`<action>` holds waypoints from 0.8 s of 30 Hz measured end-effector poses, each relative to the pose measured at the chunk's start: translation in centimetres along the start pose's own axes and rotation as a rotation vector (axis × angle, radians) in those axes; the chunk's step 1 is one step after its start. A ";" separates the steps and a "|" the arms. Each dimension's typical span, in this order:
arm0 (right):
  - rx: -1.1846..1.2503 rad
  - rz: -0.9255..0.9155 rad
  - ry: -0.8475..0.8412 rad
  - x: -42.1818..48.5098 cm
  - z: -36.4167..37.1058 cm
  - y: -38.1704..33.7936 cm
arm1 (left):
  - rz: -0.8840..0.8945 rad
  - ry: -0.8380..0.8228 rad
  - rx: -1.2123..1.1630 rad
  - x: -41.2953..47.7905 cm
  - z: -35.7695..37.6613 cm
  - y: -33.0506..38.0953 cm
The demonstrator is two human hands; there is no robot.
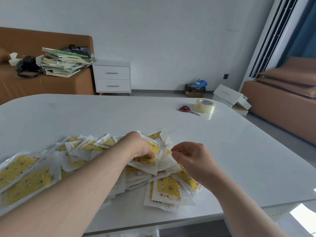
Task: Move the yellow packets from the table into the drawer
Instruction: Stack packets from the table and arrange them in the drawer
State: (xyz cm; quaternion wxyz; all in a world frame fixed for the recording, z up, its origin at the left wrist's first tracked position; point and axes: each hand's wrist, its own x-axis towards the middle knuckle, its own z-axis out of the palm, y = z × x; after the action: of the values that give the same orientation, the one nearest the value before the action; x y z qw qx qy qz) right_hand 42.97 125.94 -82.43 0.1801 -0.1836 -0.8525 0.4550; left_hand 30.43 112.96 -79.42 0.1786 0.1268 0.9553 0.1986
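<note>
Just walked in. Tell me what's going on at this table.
A person is gathering yellow packets spread in a loose pile across the near side of the white table. The left hand presses down on a packet at the top of the pile, while the right hand pinches a packet edge beside it. Nearly all the packets are on the table. Red-handled scissors and a roll of clear tape lie apart at the far right.

I see a plain white wall (pixel 171 31) behind a white two-drawer nightstand (pixel 112 77), beside a brown sofa (pixel 42 82). Grey floor (pixel 282 130) runs right towards another brown sofa (pixel 280 103) and blue curtain (pixel 307 31).
</note>
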 end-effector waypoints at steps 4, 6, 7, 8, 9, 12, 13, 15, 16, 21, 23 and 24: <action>-0.261 0.066 0.030 0.5 -0.9 0.6 | 0.016 0.004 0.092 0.2 0.1 0.6; -0.454 0.124 -0.006 0.6 -1.7 1.1 | 0.018 -0.014 0.110 0.2 0.1 0.8; -0.521 0.157 -0.038 0.5 -2.1 1.2 | 0.014 -0.020 0.118 0.2 0.1 0.8; -0.567 0.188 -0.071 0.5 -2.3 1.4 | 0.010 -0.022 0.125 0.3 0.1 0.8; -0.597 0.213 -0.099 0.4 -2.5 1.4 | 0.002 -0.017 0.131 0.5 0.2 0.7; -0.628 0.265 -0.129 0.4 -2.5 1.6 | -0.037 0.006 0.120 0.9 0.5 0.4; -0.626 0.276 -0.132 0.4 -2.5 1.6 | -0.047 0.012 0.116 0.9 0.6 0.4; -0.638 0.299 -0.148 0.5 -2.6 1.5 | -0.039 0.043 0.109 0.8 0.7 0.3; -0.646 0.314 -0.159 0.4 -2.7 1.3 | -0.026 0.065 0.109 0.8 0.8 0.3; -0.664 0.378 -0.202 0.0 -2.7 0.1 | 0.031 0.121 0.074 0.3 1.1 0.6; -0.654 0.414 -0.204 0.0 -2.7 0.1 | 0.045 0.134 0.035 0.2 1.0 0.5; -0.631 0.440 -0.201 0.0 -2.8 0.1 | 0.056 0.140 0.010 0.1 0.9 0.5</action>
State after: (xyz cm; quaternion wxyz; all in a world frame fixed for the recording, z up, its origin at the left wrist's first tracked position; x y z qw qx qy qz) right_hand 44.27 127.99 -81.10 -0.0713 -0.3626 -0.9042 0.2143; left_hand 30.83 113.69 -80.04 0.1049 0.1402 0.9625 0.2074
